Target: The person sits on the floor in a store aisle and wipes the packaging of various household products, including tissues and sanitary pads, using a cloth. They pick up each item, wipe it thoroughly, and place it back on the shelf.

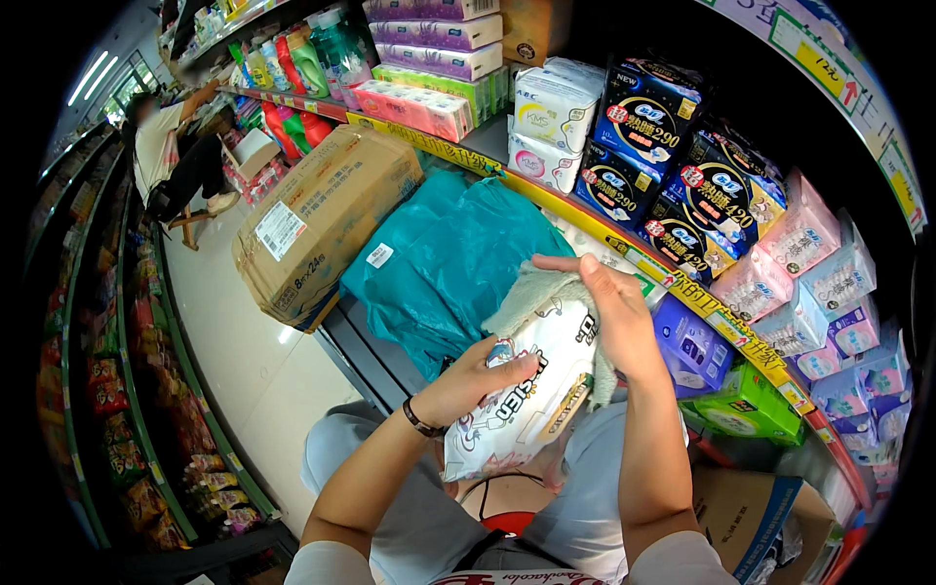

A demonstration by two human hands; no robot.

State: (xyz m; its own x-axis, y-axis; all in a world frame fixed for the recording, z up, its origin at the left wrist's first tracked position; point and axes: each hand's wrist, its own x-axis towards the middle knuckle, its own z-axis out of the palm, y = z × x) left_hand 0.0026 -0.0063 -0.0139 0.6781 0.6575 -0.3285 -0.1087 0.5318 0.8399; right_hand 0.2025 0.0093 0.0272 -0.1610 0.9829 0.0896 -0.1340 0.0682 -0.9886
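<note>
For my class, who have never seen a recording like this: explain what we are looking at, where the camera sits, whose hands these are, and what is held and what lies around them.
There is no machine here. A person wears a wide-angle camera on the head, looking down, so straight shelves appear bent. The two forearms rising from the lower edge are that person's own. The left hand grips a white soft pack with printed figures, and the right hand rests on its top, beside a pale cloth. Behind lie a teal plastic bag and a cardboard box. To the right, a shelf carries dark blue, pink and purple packets. Another person sits far down the aisle, top left.
</note>
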